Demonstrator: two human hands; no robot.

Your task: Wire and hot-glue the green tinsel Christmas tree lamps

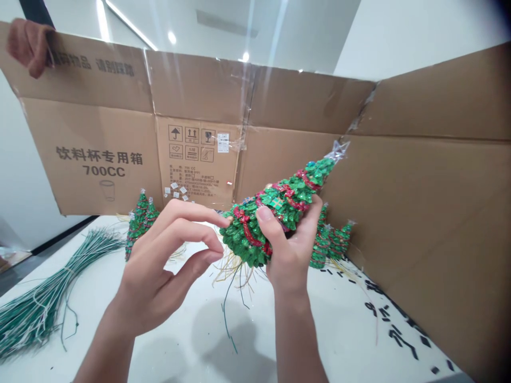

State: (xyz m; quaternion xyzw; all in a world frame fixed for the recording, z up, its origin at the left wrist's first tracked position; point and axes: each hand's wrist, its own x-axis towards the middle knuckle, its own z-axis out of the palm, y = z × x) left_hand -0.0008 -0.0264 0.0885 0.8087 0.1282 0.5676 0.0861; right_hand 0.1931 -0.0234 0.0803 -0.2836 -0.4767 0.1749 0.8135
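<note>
My right hand [289, 250] is wrapped round a small decorated Christmas tree [275, 218], thumb on its near side. The tree is green with red garlands and glitter, tilted so its clear star [338, 151] points up and right. At the tree's wide lower end is my left hand [167, 255]. Its index fingertip touches the lower edge, while the thumb and middle finger are curled close together below; I see nothing held between them. Below the tree, thin yellowish strands [233, 266] and a few dark green wires [225, 308] lie on the white table [179, 340].
A bundle of green and white wires [59, 287] lies at left. More small trees stand behind, at left [139, 215] and right [325, 244]. Black bits [395, 335] are scattered at right. A tall cardboard sheet [295, 170] encloses the back; another person's hand [30, 45] grips its top left.
</note>
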